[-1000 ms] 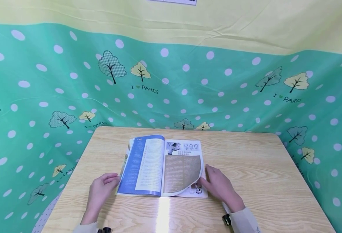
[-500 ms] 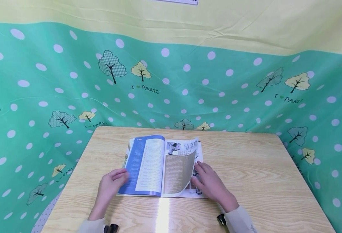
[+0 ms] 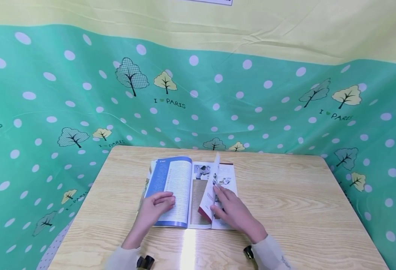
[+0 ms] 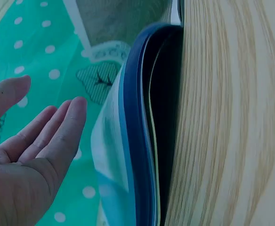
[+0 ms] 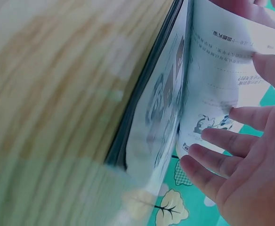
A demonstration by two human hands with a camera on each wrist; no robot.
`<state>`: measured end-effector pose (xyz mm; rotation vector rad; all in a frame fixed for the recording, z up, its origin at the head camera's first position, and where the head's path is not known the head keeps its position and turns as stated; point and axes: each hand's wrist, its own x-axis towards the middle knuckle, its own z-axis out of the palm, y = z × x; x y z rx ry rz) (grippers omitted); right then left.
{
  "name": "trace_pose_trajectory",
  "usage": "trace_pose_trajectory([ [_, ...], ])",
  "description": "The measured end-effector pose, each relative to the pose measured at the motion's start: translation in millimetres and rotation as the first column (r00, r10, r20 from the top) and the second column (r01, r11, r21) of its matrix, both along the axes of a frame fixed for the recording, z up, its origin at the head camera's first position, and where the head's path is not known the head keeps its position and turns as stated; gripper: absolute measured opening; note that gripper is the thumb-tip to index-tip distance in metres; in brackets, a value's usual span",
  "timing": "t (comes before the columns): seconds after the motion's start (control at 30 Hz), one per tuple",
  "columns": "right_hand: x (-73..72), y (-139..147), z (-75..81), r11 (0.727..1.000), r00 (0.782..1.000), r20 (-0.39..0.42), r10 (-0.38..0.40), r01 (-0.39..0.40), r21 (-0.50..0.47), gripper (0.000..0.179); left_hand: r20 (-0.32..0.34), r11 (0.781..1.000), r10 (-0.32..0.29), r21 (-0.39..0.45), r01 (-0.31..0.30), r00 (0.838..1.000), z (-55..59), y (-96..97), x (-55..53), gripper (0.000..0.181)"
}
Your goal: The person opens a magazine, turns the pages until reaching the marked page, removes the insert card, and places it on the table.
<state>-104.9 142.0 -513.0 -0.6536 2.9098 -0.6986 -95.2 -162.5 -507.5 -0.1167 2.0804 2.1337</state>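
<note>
While the magazine (image 3: 185,187) lies open on the table (image 3: 292,198), the right hand (image 3: 236,213), fingers spread and nearly straight, touches a raised page (image 3: 209,200); the left hand (image 3: 150,213), fingers loose, seems to hover over the left page (image 3: 176,180).

Left hand (image 3: 155,207) and right hand (image 3: 234,212) were bare. Left sleeve (image 3: 123,258) and right sleeve (image 3: 269,253): pale grey. Right one had a small bluish-grey mark (image 3: 284,261), unreadable. Black rounded unit (image 3: 146,262) sat beside left cuff, black glossy unit (image 3: 248,252) beside right.
</note>
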Motion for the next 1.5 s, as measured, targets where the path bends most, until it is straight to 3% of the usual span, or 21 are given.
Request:
trace_pose_trajectory([
  [0.3, -1.8, -9, 0.0, 0.999, 0.999, -0.028, 0.047, -0.047, -0.001, 0.067, -0.007, 0.988, -0.153, 0.026, 0.153, 0.988, 1.4, 32.2, 1.8, 0.044],
  [0.7, -2.0, -12, -3.5, 0.999, 0.998, -0.044, 0.047, -0.046, 0.021, 0.068, -0.004, 0.980, -0.191, -0.052, 0.191, 0.982, -2.0, 47.0, 4.3, 0.039],
  [0.8, -1.4, -12, -3.1, 0.999, 0.999, -0.032, 0.041, -0.040, 0.029, 0.069, -0.007, 0.980, -0.186, -0.074, 0.185, 0.983, -2.5, 48.3, 4.1, 0.036],
  [1.13, 0.0, -7, -2.3, 0.998, 0.999, -0.018, 0.034, -0.033, 0.051, 0.073, 0.012, 0.987, -0.158, -0.019, 0.159, 0.987, -1.3, 42.4, 3.0, 0.032],
  [1.3, 4.2, 2, -2.2, 0.998, 0.999, -0.024, 0.041, -0.040, 0.055, 0.071, 0.009, 0.993, -0.109, -0.042, 0.110, 0.994, 1.4, 28.9, 3.6, 0.033],
  [1.5, 10.5, 15, -3.4, 0.997, 0.999, 0.015, 0.041, -0.042, 0.062, 0.067, 0.008, 0.991, -0.011, -0.133, 0.012, 1.000, 1.1, 2.1, 5.7, 0.029],
])
